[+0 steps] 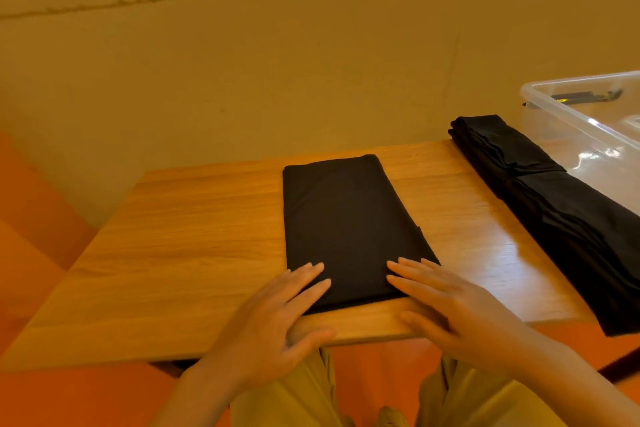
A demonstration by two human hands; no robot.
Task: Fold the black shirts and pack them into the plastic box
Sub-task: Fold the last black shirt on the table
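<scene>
The person's forearms were bare — no sleeves, cuffs, watch or bands showed on either one. The left hand (273, 317) and right hand (450, 312) were ungloved, with no rings visible on the fingers and short, plain nails. Below them, the legs were covered by khaki trousers (304, 399) — an olive-tan cloth, loosely creased, with soft folds running down each thigh.
</scene>
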